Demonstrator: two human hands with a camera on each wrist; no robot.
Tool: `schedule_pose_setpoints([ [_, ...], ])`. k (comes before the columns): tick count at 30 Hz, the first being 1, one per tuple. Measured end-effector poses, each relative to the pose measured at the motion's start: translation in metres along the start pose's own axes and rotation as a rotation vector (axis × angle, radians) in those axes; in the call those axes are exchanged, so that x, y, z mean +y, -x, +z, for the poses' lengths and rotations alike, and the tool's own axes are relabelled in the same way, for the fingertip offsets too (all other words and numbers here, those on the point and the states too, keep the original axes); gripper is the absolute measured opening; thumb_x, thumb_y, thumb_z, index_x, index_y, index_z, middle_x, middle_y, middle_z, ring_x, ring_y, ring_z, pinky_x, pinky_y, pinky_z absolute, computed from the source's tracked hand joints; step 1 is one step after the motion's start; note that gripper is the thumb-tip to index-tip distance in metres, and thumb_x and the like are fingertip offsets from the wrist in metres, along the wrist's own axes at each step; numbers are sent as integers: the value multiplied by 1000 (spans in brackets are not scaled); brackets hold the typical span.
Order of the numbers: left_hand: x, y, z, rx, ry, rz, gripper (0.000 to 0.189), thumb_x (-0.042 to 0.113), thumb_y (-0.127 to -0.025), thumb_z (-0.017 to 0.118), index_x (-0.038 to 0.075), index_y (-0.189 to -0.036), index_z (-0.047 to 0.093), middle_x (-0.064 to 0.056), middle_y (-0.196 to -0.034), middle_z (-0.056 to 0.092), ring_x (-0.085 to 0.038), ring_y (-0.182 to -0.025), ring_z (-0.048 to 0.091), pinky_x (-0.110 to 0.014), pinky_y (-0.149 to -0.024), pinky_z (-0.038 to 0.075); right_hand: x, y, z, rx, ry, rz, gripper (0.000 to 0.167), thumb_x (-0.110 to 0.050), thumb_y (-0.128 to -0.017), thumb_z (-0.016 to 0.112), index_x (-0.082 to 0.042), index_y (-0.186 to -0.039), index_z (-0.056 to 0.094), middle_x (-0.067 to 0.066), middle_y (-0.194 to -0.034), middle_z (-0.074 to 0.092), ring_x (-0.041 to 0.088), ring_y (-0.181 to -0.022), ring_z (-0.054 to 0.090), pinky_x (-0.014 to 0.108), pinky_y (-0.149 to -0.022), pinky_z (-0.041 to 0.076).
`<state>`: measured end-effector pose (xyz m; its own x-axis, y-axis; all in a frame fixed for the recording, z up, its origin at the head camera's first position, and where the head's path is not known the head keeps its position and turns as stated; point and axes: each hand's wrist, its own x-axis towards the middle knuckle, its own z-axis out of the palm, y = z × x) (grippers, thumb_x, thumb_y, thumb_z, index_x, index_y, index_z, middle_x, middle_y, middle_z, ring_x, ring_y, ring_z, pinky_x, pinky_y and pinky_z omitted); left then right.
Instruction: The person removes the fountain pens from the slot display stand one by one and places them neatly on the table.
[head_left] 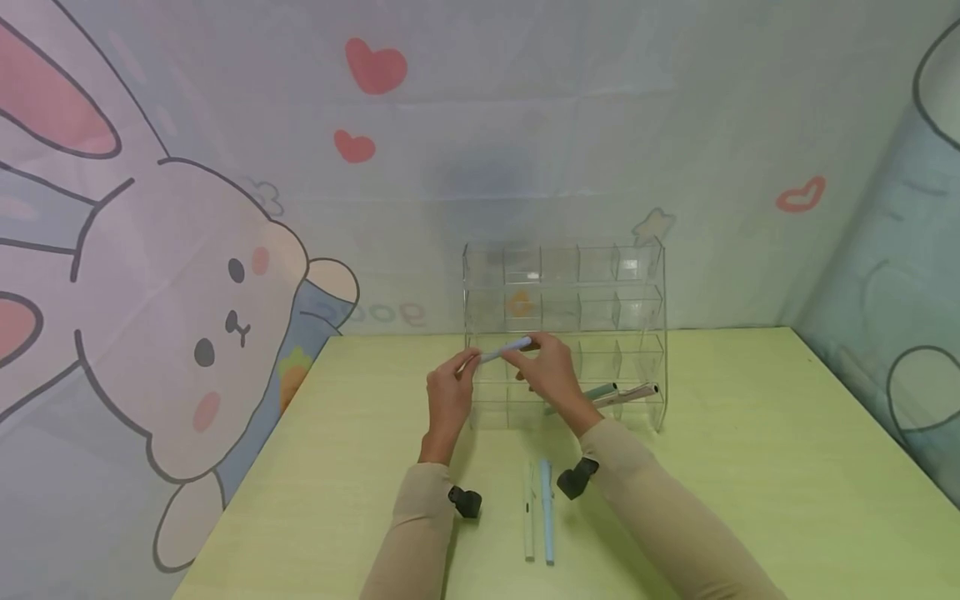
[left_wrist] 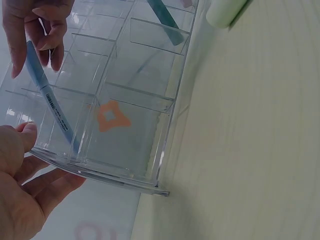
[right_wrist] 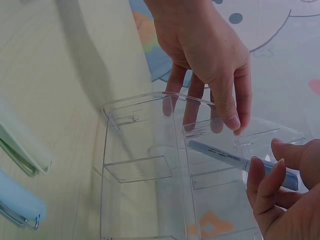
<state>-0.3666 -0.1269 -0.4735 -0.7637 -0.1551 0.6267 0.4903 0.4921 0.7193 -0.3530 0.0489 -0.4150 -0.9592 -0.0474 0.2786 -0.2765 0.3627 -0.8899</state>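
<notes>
A light blue pen point(head_left: 504, 350) slants across the clear compartment rack point(head_left: 640, 287). My right hand point(head_left: 553, 373) pinches the pen near one end between thumb and fingers. In the left wrist view the pen's other end point(left_wrist: 75, 145) reaches into a compartment near the rack's side. My left hand point(head_left: 447, 402) grips that side edge, the thumb in front and the fingers point(right_wrist: 192, 112) behind the clear panel. Lower right in the rack lie a dark green pen point(head_left: 602, 391) and a pale pinkish pen point(head_left: 636, 393), partly hidden by my right arm.
On the yellow-green table point(head_left: 750, 467), a pale green pen point(head_left: 528, 517) and another blue pen point(head_left: 548, 521) lie side by side between my forearms. A printed cloth point(head_left: 562, 125) with a rabbit and hearts hangs behind the rack.
</notes>
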Motion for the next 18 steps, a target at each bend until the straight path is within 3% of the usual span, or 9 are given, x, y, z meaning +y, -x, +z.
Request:
schedule_pose_setpoints([
  [3,0,0,0,-5,-5,-1,17,16,-97,68,6,-106,78,-13,-99,75,-5,-41,40,-20,-41,30,0,-1,1,-12,-5,20,31,-32,-92,75,-2,-99,72,15,-99,71,19,-62,69,31,-49,52],
  [7,0,0,0,-8,-12,2,19,17,-98,67,4,-107,78,-13,-99,75,-6,-41,37,-20,-41,31,-1,-4,4,-6,-3,39,31,-32,-93,75,-1,-99,72,16,-93,72,16,-57,66,29,-48,52],
  [13,-2,0,-1,-14,-14,-4,18,17,-97,68,6,-107,78,-13,-99,75,-7,-41,36,-21,-41,30,-1,-6,8,18,-24,67,29,-27,-95,72,1,-101,72,15,-102,71,19,-61,70,27,-48,52],
  [18,-2,0,-1,-20,-3,3,18,16,-97,68,5,-107,77,-14,-99,75,-7,-41,37,-20,-41,30,3,-5,9,65,-80,17,23,-23,-96,69,0,-100,71,16,-105,70,23,-65,71,32,-50,54],
])
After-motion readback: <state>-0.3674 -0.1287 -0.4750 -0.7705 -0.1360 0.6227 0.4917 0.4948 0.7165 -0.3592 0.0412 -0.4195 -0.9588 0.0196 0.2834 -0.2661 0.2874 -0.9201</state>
